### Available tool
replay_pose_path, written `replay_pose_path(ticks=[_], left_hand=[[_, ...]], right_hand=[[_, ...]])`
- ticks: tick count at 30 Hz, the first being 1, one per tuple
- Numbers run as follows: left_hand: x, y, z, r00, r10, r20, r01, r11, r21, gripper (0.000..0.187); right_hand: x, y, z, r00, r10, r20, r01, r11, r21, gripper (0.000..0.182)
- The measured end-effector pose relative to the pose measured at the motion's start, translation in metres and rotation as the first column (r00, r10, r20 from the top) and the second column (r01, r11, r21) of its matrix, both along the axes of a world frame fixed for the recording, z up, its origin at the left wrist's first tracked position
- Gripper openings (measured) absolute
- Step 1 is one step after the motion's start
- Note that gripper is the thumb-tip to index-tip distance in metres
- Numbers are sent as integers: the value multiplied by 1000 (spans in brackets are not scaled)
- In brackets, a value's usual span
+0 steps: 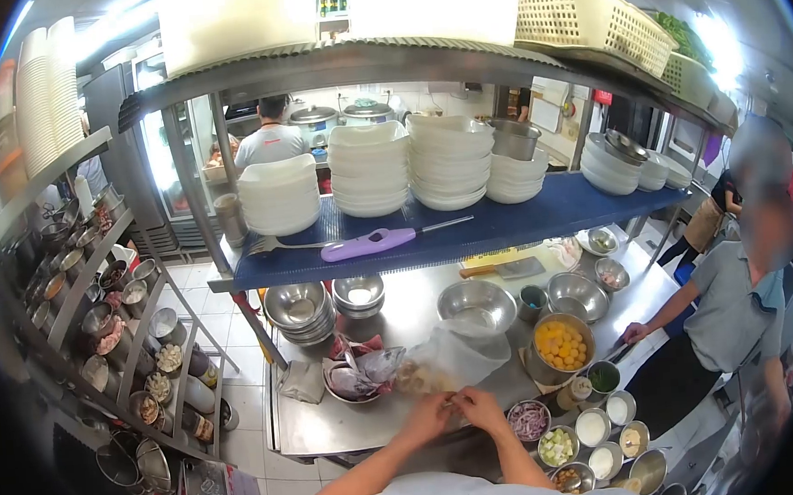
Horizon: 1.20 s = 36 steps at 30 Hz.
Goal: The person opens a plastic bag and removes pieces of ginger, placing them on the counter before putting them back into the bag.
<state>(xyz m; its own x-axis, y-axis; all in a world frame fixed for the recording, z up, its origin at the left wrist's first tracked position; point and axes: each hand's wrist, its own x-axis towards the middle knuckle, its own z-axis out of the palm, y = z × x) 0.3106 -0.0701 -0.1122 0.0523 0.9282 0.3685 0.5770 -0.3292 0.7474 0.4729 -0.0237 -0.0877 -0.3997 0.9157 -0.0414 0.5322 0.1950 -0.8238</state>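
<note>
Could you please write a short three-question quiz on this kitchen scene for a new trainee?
1. True or false: both of the person's hands are on the clear plastic bag.
2. What fills the metal bowl to the right of the bag? A) egg yolks B) sliced onion C) rice
3. What lies on the blue shelf in front of the stacked white bowls?

Key
1. True: the left hand and right hand meet at the bag's near edge.
2. A: round yellow yolks, as far as can be seen.
3. A purple long-nosed lighter.
</note>
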Motion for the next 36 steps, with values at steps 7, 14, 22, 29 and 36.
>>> replay_pose_path(ticks=[7, 14, 22, 29, 36], left_hand=[[12, 17, 5, 998, 9, 66, 1, 989, -150, 27], [10, 20, 26, 997, -27, 69, 40, 981, -192, 29], [8, 4, 2, 977, -51, 209, 109, 954, -279, 30], [-5, 2, -18, 974, -228, 8, 228, 974, 7, 28], [-7, -4, 11, 951, -57, 304, 100, 987, -127, 29]], right_hand=[[4, 5, -13, 903, -254, -347, 210, 965, -159, 16], [4, 18, -20, 801, -365, -475, 283, 929, -237, 14], [-8, 17, 35, 875, -292, -386, 333, 942, 42, 16], [-25, -28, 110, 892, 20, -451, 39, 992, 122, 11], [-15, -17, 100, 802, 142, -580, -158, 987, 24, 43]])
